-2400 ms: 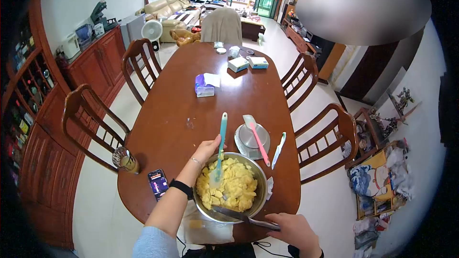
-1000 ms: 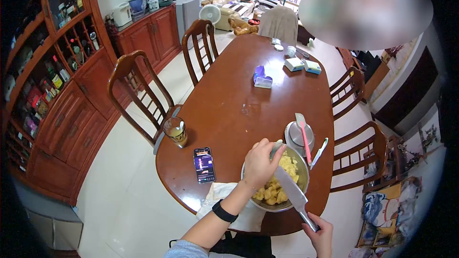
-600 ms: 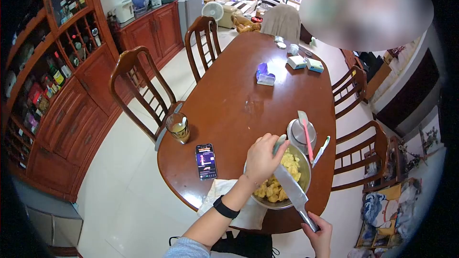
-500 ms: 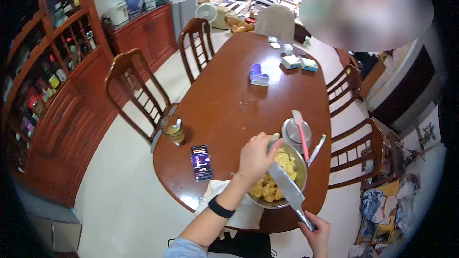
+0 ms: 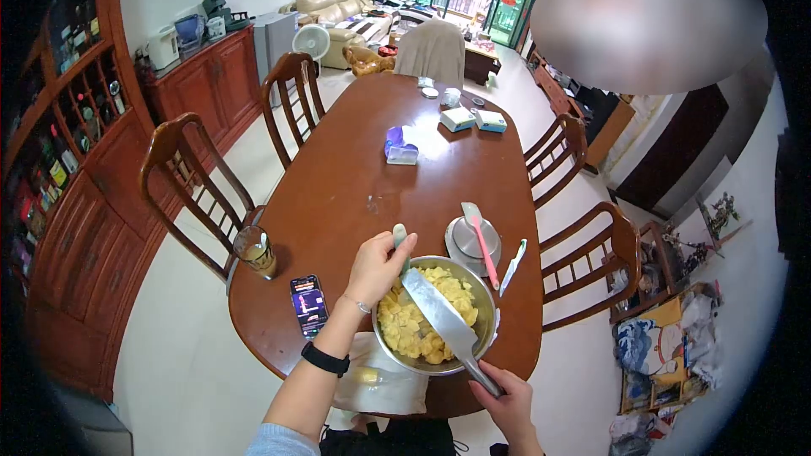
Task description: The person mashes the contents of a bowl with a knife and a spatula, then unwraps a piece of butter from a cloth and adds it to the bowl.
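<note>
A broad-bladed kitchen knife [image 5: 439,308] slants across a metal bowl [image 5: 487,308] of yellow, mashed-looking chunks [image 5: 407,329]. My right hand [image 5: 511,401] is closed around the knife's handle at the bowl's near right side. Above the bowl's far left rim, my left hand [image 5: 382,268] grips a utensil with a pale green handle [image 5: 400,238], which stands up past the fingers. That utensil's lower end is mostly hidden by the hand and lies close to the blade's tip. Under the bowl's left side lies a white cloth [image 5: 397,393] with a yellow piece [image 5: 367,376] on it.
Beyond the bowl, a pink-handled spatula [image 5: 483,245] rests on a round kitchen scale [image 5: 462,241], beside a white knife [image 5: 513,268]. A phone [image 5: 309,306] and a glass [image 5: 256,253] are at left. Farther back stand a purple box [image 5: 400,148] and tissue packs [image 5: 457,120].
My view has shifted, so the table and bowl appear farther left. More of the bowl now shows. Both hands keep hold of their tools.
</note>
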A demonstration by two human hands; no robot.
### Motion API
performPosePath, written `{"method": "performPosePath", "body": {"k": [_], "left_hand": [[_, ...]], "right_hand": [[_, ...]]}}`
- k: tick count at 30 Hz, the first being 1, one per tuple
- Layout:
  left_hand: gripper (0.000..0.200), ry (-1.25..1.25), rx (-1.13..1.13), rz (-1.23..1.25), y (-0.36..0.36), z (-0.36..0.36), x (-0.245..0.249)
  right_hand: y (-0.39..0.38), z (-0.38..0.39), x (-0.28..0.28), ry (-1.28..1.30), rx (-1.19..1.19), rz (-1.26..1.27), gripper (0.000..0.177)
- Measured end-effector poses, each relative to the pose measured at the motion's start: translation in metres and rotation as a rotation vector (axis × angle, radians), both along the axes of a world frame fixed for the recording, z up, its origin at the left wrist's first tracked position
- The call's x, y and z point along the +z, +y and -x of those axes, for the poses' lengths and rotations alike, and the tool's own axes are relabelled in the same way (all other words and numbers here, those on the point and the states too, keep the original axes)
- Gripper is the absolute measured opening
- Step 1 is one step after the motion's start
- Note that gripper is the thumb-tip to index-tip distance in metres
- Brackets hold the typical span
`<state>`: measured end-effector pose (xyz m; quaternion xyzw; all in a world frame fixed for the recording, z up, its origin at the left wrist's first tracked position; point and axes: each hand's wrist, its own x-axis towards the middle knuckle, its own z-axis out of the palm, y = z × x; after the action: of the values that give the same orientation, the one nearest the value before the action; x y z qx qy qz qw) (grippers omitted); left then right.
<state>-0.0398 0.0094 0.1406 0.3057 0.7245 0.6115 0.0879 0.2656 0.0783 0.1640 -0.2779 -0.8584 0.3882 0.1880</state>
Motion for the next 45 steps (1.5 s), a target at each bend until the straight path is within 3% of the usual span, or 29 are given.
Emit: {"method": "performPosePath", "body": {"k": [17,22,28,30,32,38,45], "left_hand": [[0.042,-0.051,0.01,-0.013,-0.003,0.002,0.004],[0.04,-0.092,0.008,-0.049,-0.003,0.002,0.003],[0.042,-0.052,0.032,-0.052,-0.005,0.003,0.001],[0.042,-0.053,0.034,-0.052,-0.004,0.007,-0.002],[0.042,-0.053,0.034,-0.052,-0.003,0.008,-0.003],[0.043,-0.067,0.045,-0.043,0.0,0.007,0.0],[0.043,-0.023,0.084,-0.029,0.002,0.006,0.0]], "right_hand": [[0.021,-0.007,-0.035,-0.156,-0.024,-0.054,0.036],[0.039,-0.023,-0.046,-0.355,-0.025,-0.109,0.036],[0.038,-0.014,0.037,-0.498,0.0,-0.114,0.035],[0.036,-0.009,0.042,-0.444,-0.01,-0.067,0.034],[0.035,-0.006,0.032,-0.126,0.02,0.017,0.034],[0.01,0.014,0.019,-0.015,0.031,0.02,0.034],[-0.002,0.015,0.002,-0.056,-0.029,-0.101,0.033]]}}
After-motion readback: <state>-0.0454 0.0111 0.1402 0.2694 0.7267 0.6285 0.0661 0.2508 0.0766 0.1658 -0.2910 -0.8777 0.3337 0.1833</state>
